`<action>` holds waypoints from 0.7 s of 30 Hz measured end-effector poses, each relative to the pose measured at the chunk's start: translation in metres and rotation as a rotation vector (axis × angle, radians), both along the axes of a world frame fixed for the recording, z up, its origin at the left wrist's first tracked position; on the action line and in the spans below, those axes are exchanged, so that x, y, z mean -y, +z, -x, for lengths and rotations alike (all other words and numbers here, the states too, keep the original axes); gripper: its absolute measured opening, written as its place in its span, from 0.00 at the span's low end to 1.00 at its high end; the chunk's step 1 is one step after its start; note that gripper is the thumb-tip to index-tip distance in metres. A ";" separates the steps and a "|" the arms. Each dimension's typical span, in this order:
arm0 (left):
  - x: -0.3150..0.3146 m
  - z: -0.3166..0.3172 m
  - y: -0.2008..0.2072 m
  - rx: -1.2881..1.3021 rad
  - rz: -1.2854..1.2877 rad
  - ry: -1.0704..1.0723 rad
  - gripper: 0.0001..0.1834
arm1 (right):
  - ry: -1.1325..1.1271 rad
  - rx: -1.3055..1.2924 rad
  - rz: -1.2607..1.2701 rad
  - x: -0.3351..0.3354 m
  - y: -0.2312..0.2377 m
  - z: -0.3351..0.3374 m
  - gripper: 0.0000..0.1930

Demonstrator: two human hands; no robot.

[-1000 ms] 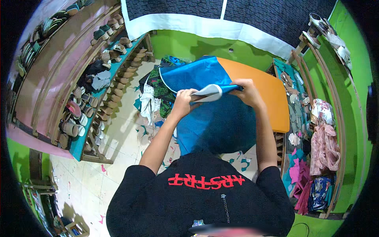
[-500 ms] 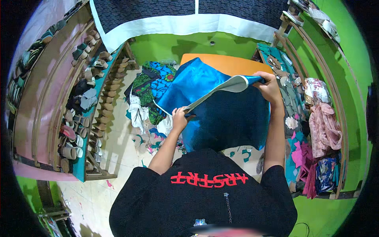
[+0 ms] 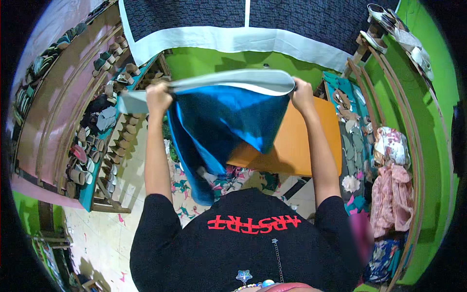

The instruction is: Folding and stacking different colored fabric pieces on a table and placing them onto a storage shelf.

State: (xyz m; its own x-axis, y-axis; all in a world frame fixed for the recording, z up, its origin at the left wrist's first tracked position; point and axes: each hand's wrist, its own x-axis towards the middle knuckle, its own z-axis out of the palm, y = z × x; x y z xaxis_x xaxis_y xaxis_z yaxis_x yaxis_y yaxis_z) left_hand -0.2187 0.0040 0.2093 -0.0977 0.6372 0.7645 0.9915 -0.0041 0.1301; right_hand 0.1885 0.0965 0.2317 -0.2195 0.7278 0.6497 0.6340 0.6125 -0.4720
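Observation:
A large blue sheet (image 3: 214,117) with a pale backing hangs between my two raised hands, its top edge bowed into a curve. My left hand (image 3: 159,97) is closed round the upper edge near its left end, where a pale flap sticks out past the fist. The right hand (image 3: 302,93) grips the other end of that edge. Below, the sheet drapes in folds, with one long corner falling toward my chest. Under and to the right of it shows an orange table (image 3: 311,136), part of its top covered by the sheet.
On the left stands a rack (image 3: 109,141) with rows of shoes. A shelf (image 3: 348,126) on the right carries grey and teal pieces, with pink cloth (image 3: 391,199) beyond it. Scraps (image 3: 233,177) litter the floor before the table. A dark curtain (image 3: 194,19) hangs at the back.
Both hands have lifted the blue sheet off the orange table, uncovering much of its top. My left hand has moved left and up, my right hand left and slightly up.

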 end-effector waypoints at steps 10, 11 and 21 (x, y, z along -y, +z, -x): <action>-0.020 -0.129 0.137 -0.312 -0.609 0.030 0.05 | 0.323 -0.538 -0.220 -0.054 0.043 -0.095 0.07; -0.024 -0.143 0.117 -0.284 -0.542 0.020 0.05 | 0.326 -0.520 -0.226 -0.059 0.033 -0.116 0.07; 0.044 -0.300 -0.166 0.091 0.705 -0.487 0.05 | -0.047 -0.558 0.646 -0.013 -0.191 -0.286 0.12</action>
State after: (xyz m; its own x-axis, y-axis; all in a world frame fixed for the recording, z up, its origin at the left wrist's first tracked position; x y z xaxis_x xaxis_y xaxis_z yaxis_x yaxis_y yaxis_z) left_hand 0.0811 -0.0402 0.0430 0.2683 0.9469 0.1772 0.8858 -0.3148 0.3409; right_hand 0.4741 0.1092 0.0406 0.0488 0.9929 0.1081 0.2227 0.0947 -0.9703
